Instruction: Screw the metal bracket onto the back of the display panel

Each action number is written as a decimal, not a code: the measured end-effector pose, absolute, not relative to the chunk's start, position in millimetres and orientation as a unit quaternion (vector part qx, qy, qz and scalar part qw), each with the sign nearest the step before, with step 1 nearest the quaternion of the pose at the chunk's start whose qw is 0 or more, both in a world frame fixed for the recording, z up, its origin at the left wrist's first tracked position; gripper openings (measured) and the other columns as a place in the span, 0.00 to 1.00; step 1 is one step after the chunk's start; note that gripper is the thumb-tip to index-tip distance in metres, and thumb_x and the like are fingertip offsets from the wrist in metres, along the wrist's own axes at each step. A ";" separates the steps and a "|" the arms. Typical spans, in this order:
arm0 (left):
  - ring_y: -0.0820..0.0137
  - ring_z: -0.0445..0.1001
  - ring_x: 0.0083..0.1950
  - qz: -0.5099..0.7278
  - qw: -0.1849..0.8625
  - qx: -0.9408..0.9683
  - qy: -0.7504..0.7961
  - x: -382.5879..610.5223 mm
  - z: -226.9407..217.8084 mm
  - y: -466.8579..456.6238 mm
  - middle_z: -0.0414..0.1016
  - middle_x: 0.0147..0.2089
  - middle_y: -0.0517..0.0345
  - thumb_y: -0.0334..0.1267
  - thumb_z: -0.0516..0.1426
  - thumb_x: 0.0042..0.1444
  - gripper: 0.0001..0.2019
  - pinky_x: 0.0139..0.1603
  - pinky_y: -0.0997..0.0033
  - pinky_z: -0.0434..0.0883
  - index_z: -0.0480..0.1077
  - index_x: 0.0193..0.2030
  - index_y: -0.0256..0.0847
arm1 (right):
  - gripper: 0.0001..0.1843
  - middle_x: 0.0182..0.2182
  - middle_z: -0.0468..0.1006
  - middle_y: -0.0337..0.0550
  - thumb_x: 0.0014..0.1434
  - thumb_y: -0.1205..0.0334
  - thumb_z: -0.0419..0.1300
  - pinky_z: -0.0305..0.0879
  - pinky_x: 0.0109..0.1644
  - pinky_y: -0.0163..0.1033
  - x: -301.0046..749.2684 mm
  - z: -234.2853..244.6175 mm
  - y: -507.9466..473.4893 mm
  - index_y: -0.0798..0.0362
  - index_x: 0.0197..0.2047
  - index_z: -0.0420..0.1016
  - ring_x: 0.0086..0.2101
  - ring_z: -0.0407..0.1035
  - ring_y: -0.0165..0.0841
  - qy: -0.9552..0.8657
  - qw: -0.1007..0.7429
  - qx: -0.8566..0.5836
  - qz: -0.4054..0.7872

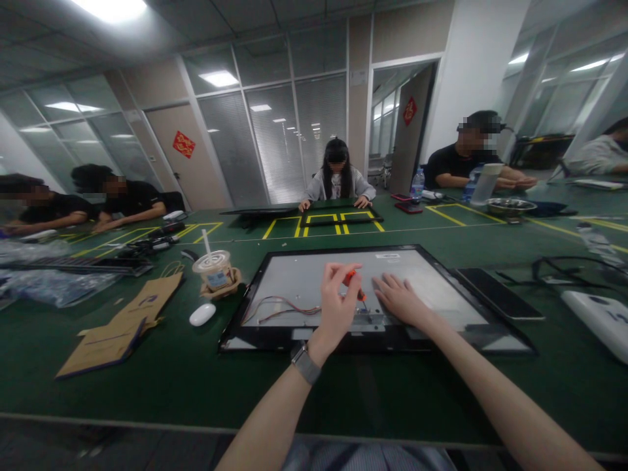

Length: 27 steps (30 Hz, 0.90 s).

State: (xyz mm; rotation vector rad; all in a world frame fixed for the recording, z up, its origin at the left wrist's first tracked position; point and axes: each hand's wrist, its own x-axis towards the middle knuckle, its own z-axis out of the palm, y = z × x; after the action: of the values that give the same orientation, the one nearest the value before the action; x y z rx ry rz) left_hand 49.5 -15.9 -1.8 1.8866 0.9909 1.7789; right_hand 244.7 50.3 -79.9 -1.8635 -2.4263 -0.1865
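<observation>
- Orange-red in the head view, the handle of a small screwdriver (350, 277) stands near the panel's middle, its shaft pointing toward five o'clock, down to a metal bracket (375, 322) by the six o'clock edge of a flat panel (294, 275); whether the tip touches the bracket is too small to tell
- The left hand (337, 297) is curled, thumb and fingertips closed round that handle, a smartwatch (305, 363) on its wrist
- The right hand (405, 301) lies palm down, fingers a little spread, on the panel just toward three o'clock, gripping nothing
- The panel, pale with a black border, lies flat on the green bench (167, 399); thin wires (279, 302) trail across it toward nine o'clock
- The screwdriver should be light and stiff, best turned by its handle with the fingertips; the panel looks thin, rigid, probably fragile and rather slippery, so better held by its borders at three and nine o'clock than pressed mid-face; the wires seem soft and easily snagged
- Around the panel: a drink cup (213, 273) toward ten o'clock, a white oval case (202, 315) at nine, a dark slab (498, 292) at three, and a co-worker (336, 184) toward twelve with a black frame (324, 224)
</observation>
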 end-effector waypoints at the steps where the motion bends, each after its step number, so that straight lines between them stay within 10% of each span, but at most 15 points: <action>1: 0.72 0.70 0.39 0.628 0.192 0.668 0.350 49.7 -1.1 -17.1 0.66 0.43 0.55 0.37 0.52 0.66 0.12 0.43 0.71 0.70 0.75 0.50 0.42 | 0.30 0.68 0.58 0.59 0.70 0.55 0.38 0.52 0.63 0.62 244.8 -80.1 50.5 0.52 0.70 0.58 0.65 0.52 0.50 -0.792 0.038 -0.607 -0.061; 27: 0.67 0.75 0.47 0.607 0.236 0.691 0.312 49.1 -0.5 -18.1 0.76 0.48 0.51 0.39 0.47 0.70 0.17 0.51 0.63 0.71 0.70 0.58 0.42 | 0.31 0.68 0.57 0.60 0.69 0.54 0.36 0.51 0.64 0.62 246.1 -79.9 51.1 0.53 0.71 0.57 0.66 0.51 0.50 -0.793 0.037 -0.606 -0.050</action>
State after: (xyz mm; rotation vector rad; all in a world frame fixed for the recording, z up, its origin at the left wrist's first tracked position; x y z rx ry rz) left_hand 49.1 -18.1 -0.5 1.8958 0.8562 1.6650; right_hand 246.1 51.1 -79.9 -1.8621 -2.4339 -0.1529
